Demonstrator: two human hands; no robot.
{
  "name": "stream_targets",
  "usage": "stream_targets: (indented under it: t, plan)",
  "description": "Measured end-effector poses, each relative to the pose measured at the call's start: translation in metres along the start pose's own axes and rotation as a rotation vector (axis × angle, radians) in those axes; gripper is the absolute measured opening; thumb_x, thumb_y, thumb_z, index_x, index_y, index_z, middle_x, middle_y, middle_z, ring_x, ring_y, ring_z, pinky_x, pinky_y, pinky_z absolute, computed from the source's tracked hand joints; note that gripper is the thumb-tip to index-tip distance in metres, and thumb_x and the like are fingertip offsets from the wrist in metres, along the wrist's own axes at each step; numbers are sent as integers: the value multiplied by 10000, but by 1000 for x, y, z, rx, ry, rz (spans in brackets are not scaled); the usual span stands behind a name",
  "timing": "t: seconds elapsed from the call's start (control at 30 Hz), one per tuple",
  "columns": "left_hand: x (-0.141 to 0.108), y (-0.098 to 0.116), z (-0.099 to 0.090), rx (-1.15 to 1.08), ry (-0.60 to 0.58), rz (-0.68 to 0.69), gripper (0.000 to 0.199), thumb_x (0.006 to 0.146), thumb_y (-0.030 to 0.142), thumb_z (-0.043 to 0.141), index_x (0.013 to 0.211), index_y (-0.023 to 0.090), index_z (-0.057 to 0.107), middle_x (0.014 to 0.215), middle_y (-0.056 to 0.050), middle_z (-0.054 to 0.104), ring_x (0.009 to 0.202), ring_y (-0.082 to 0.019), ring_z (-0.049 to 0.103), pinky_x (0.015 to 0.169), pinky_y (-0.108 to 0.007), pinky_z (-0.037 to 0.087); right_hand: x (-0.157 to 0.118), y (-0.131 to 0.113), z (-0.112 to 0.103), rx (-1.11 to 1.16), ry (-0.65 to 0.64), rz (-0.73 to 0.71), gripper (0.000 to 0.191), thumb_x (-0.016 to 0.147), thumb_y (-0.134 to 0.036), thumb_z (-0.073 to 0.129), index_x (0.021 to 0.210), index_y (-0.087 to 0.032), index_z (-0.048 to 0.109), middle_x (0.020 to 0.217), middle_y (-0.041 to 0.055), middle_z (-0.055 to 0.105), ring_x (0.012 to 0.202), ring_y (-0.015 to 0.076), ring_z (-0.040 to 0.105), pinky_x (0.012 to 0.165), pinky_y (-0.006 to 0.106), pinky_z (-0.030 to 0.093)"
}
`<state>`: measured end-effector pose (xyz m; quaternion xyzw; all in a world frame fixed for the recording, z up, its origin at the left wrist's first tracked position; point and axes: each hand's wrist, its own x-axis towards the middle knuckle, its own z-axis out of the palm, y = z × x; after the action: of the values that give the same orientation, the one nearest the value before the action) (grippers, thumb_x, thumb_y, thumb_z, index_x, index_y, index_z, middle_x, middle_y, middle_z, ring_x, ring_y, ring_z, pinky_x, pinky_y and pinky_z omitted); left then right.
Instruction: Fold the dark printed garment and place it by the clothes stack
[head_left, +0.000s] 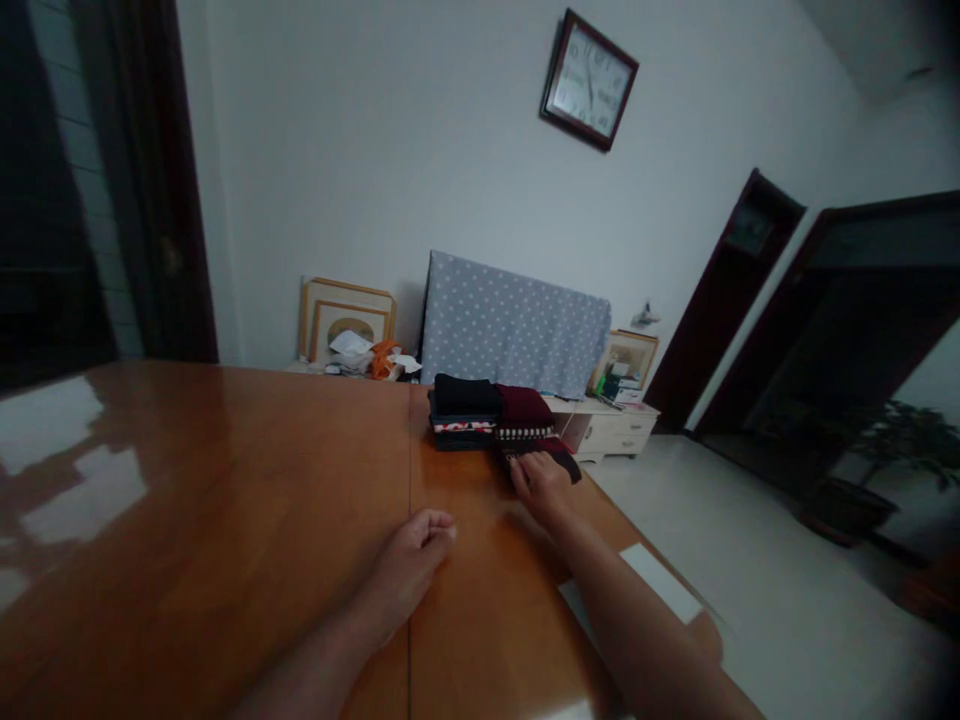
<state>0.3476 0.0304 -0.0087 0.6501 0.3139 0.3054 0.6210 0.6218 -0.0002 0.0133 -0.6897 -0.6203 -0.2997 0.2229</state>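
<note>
A stack of folded dark clothes [465, 397] sits on the wooden table [285, 480], with a red and white patterned layer in its middle. Against its right side lies a maroon folded garment [523, 405] with a black and white patterned band. My right hand [540, 478] is at the near edge of this pile, over a dark piece of cloth [566, 463], its fingers bent down; what they hold, if anything, is hidden. Nearer to me, my left hand [426, 537] is curled closed above the tabletop, with nothing visible in it.
White sheets [660, 582] lie beside and under my right forearm. Beyond the table stand a cloth-covered screen [514, 325], framed pictures [349, 300] and a low white cabinet [619, 432]. A potted plant [847, 505] is at the right.
</note>
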Motion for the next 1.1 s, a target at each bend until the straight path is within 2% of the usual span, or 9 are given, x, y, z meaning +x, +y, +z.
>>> stream_targets:
  t: [0.1, 0.17, 0.23, 0.4, 0.53, 0.7, 0.87, 1.1]
  plan:
    - [3, -5, 0, -63, -15, -4, 347, 855, 482, 576, 1045, 192, 592, 847, -3, 597, 788, -165, 543, 736, -277, 424, 3, -21, 0, 33, -30, -91, 328, 1003, -305, 409, 742, -204, 580, 768, 60, 632, 800, 183, 549, 733, 291, 336]
    - [3, -3, 0, -89, -13, -12, 330, 852, 476, 577, 1026, 195, 590, 858, -3, 601, 797, -162, 553, 753, -279, 434, 4, -35, -1, 93, -50, -73, 317, 994, -304, 417, 729, -207, 561, 770, 54, 625, 787, 173, 543, 717, 283, 325]
    - [2, 1, 1, -106, -3, -7, 312, 848, 471, 578, 991, 194, 588, 874, -12, 618, 818, -166, 570, 767, -283, 445, 2, -52, -1, 197, -75, 12, 319, 990, -331, 421, 718, -211, 535, 738, 31, 601, 744, 158, 529, 682, 273, 311]
    - [-1, 11, 1, -129, 52, -4, 312, 852, 502, 553, 871, 190, 565, 825, -30, 638, 793, -173, 590, 753, -295, 474, -12, -96, 11, 590, -175, 362, 405, 983, -447, 390, 658, -214, 453, 610, -39, 481, 575, 117, 442, 561, 254, 258]
    - [1, 8, -1, -136, 73, -4, 344, 853, 530, 547, 859, 187, 567, 790, -31, 630, 733, -169, 590, 706, -299, 487, -22, -116, 16, 737, -227, 502, 414, 946, -456, 432, 614, -210, 434, 574, -52, 455, 556, 111, 433, 551, 249, 260]
    - [5, 4, -2, -138, 85, -1, 332, 874, 510, 520, 828, 183, 557, 768, -28, 623, 689, -156, 589, 670, -286, 477, -29, -127, 4, 684, -276, 493, 416, 959, -455, 423, 637, -201, 494, 599, -44, 501, 567, 109, 447, 570, 244, 279]
    - [3, 6, -2, -153, 75, 12, 324, 875, 490, 522, 874, 172, 586, 762, -26, 623, 660, -146, 579, 648, -277, 467, -30, -135, -7, 506, -347, 445, 404, 967, -453, 435, 689, -196, 577, 654, -10, 588, 592, 115, 480, 565, 251, 258]
    - [7, 1, -2, -180, 81, 37, 315, 880, 483, 530, 825, 175, 565, 737, -14, 612, 640, -126, 566, 614, -246, 441, -27, -138, -9, 363, -423, 434, 410, 980, -467, 409, 776, -206, 651, 742, 27, 676, 652, 132, 541, 574, 252, 264]
